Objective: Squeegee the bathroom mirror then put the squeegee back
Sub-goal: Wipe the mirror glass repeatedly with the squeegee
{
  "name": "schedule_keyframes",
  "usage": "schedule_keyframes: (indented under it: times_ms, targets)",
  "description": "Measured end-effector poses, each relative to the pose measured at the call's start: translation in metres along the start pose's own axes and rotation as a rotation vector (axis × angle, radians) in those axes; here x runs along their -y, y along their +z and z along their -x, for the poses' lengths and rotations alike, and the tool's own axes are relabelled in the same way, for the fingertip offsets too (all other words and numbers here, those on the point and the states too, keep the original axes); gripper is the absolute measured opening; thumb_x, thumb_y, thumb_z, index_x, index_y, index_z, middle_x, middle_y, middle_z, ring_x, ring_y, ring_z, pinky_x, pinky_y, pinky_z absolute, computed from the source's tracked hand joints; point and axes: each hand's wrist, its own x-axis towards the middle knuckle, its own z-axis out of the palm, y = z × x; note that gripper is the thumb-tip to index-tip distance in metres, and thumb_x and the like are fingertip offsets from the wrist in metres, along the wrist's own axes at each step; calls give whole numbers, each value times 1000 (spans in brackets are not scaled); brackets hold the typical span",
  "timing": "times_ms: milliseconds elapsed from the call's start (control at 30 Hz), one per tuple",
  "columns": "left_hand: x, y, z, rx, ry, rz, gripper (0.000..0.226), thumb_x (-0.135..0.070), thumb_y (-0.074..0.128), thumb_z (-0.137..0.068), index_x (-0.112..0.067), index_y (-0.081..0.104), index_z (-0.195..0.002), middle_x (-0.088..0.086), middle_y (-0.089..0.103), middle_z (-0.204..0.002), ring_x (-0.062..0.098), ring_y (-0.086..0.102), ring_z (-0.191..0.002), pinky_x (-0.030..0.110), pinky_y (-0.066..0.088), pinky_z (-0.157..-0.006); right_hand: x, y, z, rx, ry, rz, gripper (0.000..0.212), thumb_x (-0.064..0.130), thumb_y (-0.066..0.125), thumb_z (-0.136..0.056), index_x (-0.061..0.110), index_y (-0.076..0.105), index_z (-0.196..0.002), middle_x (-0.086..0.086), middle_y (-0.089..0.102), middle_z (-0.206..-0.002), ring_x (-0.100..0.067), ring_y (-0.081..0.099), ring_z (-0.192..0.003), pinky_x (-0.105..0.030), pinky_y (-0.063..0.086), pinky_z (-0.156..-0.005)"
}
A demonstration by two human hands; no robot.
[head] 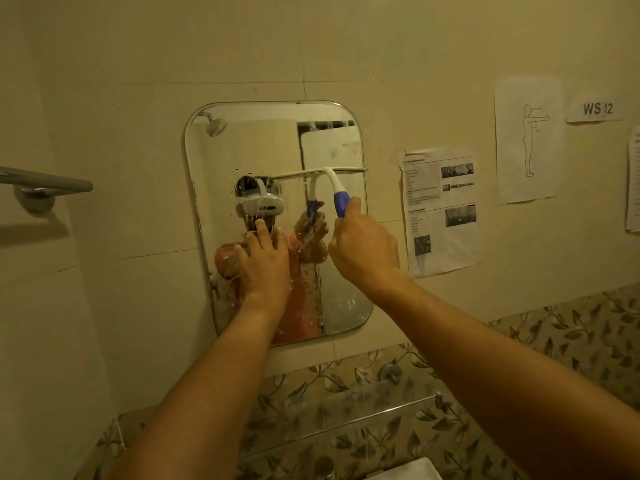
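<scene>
Head view shows the squeegee [329,174] with its white blade lying level against the mirror [242,150], spanning from about the glass's centre out to its 3 o'clock edge. Its blue handle drops toward 5 o'clock from the blade into the right hand [363,244], whose fingers are wrapped firmly round it. Glass above the blade, toward 1 o'clock, looks mostly dry. Below it, from 4 to 7 o'clock, drops and streaks of water cover the surface.

I judge the step in hand to be a downward pull on the right-hand strip, roughly half done. To do it well, keep the blade level with its whole edge pressed to the glass, keep the handle angled off the surface as it is, and carry the stroke in one even run to the 6 o'clock rim without lifting. A following pass should overlap this strip toward 9 o'clock.

The left hand [265,258] appears to rest flat on the glass at about 7 o'clock of centre, fingers spread and straight, holding nothing. It sits on wet glass yet to be wiped, so it would need to come off and may leave prints.

Outward, taped papers [440,209] hang at 3 o'clock of the mirror, a towel bar [45,183] at 9 o'clock, and a glass shelf [346,420] at 6 o'clock.
</scene>
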Motion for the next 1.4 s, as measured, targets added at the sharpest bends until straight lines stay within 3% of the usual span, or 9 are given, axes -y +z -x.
schedule_keyframes:
  times_ms: [300,467,567,700,1200,1300,1400]
  targets:
    - [1,2,-3,7,-3,34,104,-33,86,-71,-19,26,-155,24,17,-157,40,31,-135,54,38,-108,6,-32,-56,-143,-153,-41,49,31,39,-107,13,25,-151,-4,59,-85,-16,56,-62,-34,51,-55]
    - [2,2,-2,19,13,79,106,-37,85,-68,-18,26,-154,24,17,-157,41,32,-136,55,34,-110,20,-45,-80,-154,-222,31,65,25,43,-106,20,8,-160,-3,52,-78,-19,54,-62,-34,49,-54]
    - [2,3,-1,-10,10,74,98,-33,83,-70,-17,32,-152,24,21,-156,41,35,-134,56,36,-108,27,-43,-86,-143,-194,56,65,23,43,-105,21,9,-160,-7,56,-82,-22,57,-65,-42,57,-61]
    - [2,8,0,-35,8,49,91,-33,77,-75,-17,32,-152,25,22,-156,41,37,-134,57,38,-107,31,-36,-86,-139,-173,28,62,21,42,-105,21,12,-159,-1,49,-73,-16,49,-58,-37,50,-57]
    - [-1,5,-4,40,18,-15,104,-29,81,-77,-16,17,-158,28,12,-160,44,29,-139,61,31,-112,14,-29,-50,-51,-109,-27,56,26,37,-105,19,16,-156,-7,58,-77,-26,58,-65,-40,49,-55]
    - [-1,1,-3,48,10,-15,106,-37,81,-77,-17,17,-158,26,10,-160,43,28,-140,60,30,-113,10,-28,-37,-19,-90,-23,58,28,36,-106,18,12,-158,-5,56,-74,-22,55,-62,-37,43,-52]
    - [-2,-1,-1,39,0,-44,107,-40,81,-75,-19,17,-158,23,10,-160,40,28,-138,57,31,-113,3,-23,-21,-5,-80,-31,58,28,37,-106,18,11,-157,-4,56,-72,-22,57,-61,-40,50,-52]
